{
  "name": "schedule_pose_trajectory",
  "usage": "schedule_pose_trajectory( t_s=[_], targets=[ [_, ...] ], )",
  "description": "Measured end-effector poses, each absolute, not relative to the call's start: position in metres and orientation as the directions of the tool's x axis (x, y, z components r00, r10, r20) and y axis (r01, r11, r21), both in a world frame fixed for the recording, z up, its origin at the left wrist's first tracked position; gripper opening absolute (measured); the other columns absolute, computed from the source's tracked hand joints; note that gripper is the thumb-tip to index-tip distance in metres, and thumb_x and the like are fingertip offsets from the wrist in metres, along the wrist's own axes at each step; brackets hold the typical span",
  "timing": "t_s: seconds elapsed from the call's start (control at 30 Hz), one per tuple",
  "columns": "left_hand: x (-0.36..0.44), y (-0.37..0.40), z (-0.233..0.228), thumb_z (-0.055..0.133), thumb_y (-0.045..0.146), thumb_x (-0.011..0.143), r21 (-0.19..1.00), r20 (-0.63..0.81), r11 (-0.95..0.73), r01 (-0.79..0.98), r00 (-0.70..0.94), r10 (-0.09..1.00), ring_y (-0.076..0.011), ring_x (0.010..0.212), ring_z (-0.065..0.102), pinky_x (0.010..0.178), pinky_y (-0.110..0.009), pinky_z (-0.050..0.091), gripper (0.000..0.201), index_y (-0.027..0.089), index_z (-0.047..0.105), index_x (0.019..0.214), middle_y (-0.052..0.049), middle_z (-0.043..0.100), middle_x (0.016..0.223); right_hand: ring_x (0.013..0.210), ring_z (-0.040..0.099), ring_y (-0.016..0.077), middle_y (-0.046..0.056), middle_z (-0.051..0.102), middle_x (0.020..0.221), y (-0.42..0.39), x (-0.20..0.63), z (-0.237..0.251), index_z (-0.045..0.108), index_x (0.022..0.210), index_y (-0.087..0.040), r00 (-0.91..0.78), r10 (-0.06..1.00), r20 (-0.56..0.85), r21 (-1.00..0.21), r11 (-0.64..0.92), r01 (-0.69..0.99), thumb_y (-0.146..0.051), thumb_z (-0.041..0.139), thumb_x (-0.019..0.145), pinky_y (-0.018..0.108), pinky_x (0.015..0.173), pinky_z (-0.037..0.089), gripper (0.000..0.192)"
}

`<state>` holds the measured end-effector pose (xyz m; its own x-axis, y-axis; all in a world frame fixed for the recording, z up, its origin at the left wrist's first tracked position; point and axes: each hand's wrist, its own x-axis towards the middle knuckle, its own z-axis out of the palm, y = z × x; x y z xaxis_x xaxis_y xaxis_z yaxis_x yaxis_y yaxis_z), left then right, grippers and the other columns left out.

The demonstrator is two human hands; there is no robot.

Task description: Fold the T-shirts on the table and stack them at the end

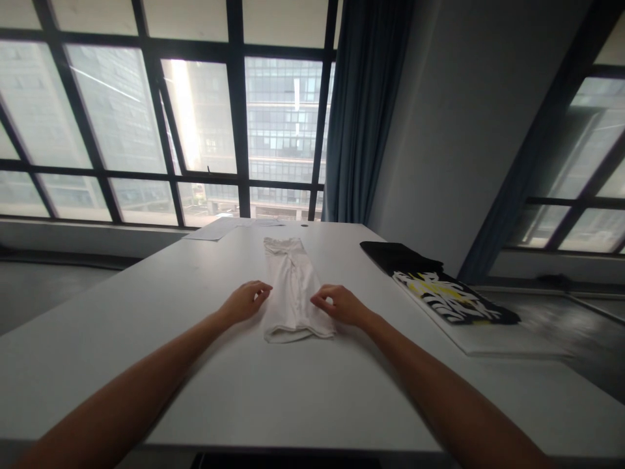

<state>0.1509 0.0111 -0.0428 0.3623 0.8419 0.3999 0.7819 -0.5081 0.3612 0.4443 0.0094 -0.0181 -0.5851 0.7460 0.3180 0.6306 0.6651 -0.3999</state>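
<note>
A white garment, folded into a long narrow strip, lies on the white table in front of me. Its wider end faces me and shows several loose layers; light wrinkles run along its middle. My left hand is at the garment's left edge, thumb and index finger pinched together at the cloth. On the opposite side my right hand has its thumb and index finger closed in a pinch on the cloth near the right edge. How much fabric sits between the fingertips is too small to see.
On the table's right side lie folded dark clothes, a black piece with a white and yellow print, and a white folded cloth beneath. Paper sheets lie at the far left end. Behind are windows and a blue curtain.
</note>
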Motion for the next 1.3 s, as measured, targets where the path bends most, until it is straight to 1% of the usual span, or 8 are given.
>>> schedule_pose_trajectory(
  t_s=[0.1, 0.17, 0.37, 0.67, 0.97, 1.13, 1.23, 1.3],
  targets=[
    [0.143, 0.030, -0.058, 0.040, 0.032, 0.092, 0.254, 0.349, -0.485, 0.837, 0.388, 0.853, -0.0253, 0.122, 0.056, 0.106, -0.041, 0.042, 0.042, 0.019, 0.066, 0.122, -0.008, 0.066, 0.129, 0.102, 0.065, 0.0233, 0.009, 0.069, 0.117, 0.018, 0.451, -0.025, 0.074, 0.107, -0.019, -0.579, 0.772, 0.262, -0.300, 0.636, 0.711, -0.032, 0.064, 0.086, 0.033, 0.094, 0.047, 0.027],
    [0.145, 0.042, -0.063, 0.041, 0.031, 0.092, 0.224, 0.287, -0.494, 0.840, 0.427, 0.857, -0.0243, 0.126, 0.053, 0.109, -0.040, 0.040, 0.043, 0.019, 0.062, 0.128, -0.007, 0.062, 0.135, 0.110, 0.063, 0.0248, 0.009, 0.066, 0.126, 0.021, 0.455, -0.030, 0.072, 0.114, -0.021, -0.620, 0.762, 0.186, -0.277, 0.646, 0.711, -0.031, 0.066, 0.084, 0.034, 0.100, 0.045, 0.032],
    [0.157, 0.084, -0.053, 0.045, 0.027, 0.089, 0.200, 0.264, -0.380, 0.903, 0.323, 0.909, -0.0245, 0.118, 0.058, 0.102, -0.038, 0.043, 0.041, 0.021, 0.063, 0.126, -0.008, 0.066, 0.127, 0.114, 0.062, 0.0255, 0.008, 0.064, 0.128, 0.021, 0.458, -0.032, 0.072, 0.116, -0.021, -0.610, 0.777, 0.154, -0.294, 0.626, 0.722, -0.034, 0.067, 0.083, 0.034, 0.103, 0.044, 0.036],
    [0.155, 0.131, -0.043, 0.062, 0.021, 0.076, 0.244, 0.180, -0.272, 0.931, 0.232, 0.956, -0.0186, 0.084, 0.069, 0.077, -0.025, 0.049, 0.016, 0.022, 0.077, 0.083, -0.003, 0.077, 0.087, 0.116, 0.060, 0.0271, 0.009, 0.063, 0.129, 0.019, 0.460, -0.027, 0.072, 0.116, -0.022, -0.599, 0.790, 0.129, -0.317, 0.606, 0.730, -0.036, 0.068, 0.082, 0.038, 0.103, 0.044, 0.037],
    [0.134, 0.130, -0.022, 0.062, 0.016, 0.075, 0.197, 0.150, -0.188, 0.962, 0.160, 0.976, -0.0214, 0.087, 0.069, 0.081, -0.028, 0.050, 0.017, 0.020, 0.077, 0.081, -0.006, 0.076, 0.085, 0.114, 0.061, 0.0273, 0.009, 0.064, 0.128, 0.019, 0.464, -0.026, 0.071, 0.117, -0.022, -0.600, 0.795, 0.093, -0.264, 0.600, 0.755, -0.033, 0.069, 0.083, 0.038, 0.100, 0.046, 0.035],
    [0.147, 0.106, -0.020, 0.053, 0.022, 0.085, 0.129, 0.239, -0.185, 0.974, 0.150, 0.959, -0.0318, 0.112, 0.061, 0.096, -0.047, 0.045, 0.028, 0.018, 0.073, 0.104, -0.015, 0.068, 0.119, 0.111, 0.063, 0.0262, 0.009, 0.066, 0.126, 0.018, 0.467, -0.022, 0.073, 0.114, -0.023, -0.622, 0.772, 0.134, -0.251, 0.633, 0.732, -0.029, 0.069, 0.082, 0.038, 0.101, 0.045, 0.033],
    [0.168, 0.079, -0.036, 0.047, 0.038, 0.093, 0.120, 0.215, -0.377, 0.918, 0.346, 0.913, -0.0269, 0.123, 0.055, 0.107, -0.042, 0.038, 0.037, 0.023, 0.066, 0.122, -0.010, 0.062, 0.134, 0.121, 0.058, 0.0276, 0.011, 0.061, 0.134, 0.016, 0.464, -0.024, 0.068, 0.123, -0.021, -0.638, 0.735, 0.230, -0.253, 0.679, 0.690, -0.032, 0.062, 0.088, 0.042, 0.107, 0.040, 0.037],
    [0.180, 0.058, -0.052, 0.044, 0.049, 0.095, 0.143, 0.155, -0.502, 0.853, 0.481, 0.863, -0.0274, 0.137, 0.043, 0.113, -0.042, 0.031, 0.052, 0.020, 0.055, 0.137, -0.013, 0.049, 0.148, 0.128, 0.052, 0.0295, 0.014, 0.053, 0.143, 0.014, 0.461, -0.026, 0.062, 0.132, -0.018, -0.659, 0.726, 0.199, -0.274, 0.687, 0.674, -0.037, 0.060, 0.090, 0.045, 0.110, 0.037, 0.047]
  ],
)
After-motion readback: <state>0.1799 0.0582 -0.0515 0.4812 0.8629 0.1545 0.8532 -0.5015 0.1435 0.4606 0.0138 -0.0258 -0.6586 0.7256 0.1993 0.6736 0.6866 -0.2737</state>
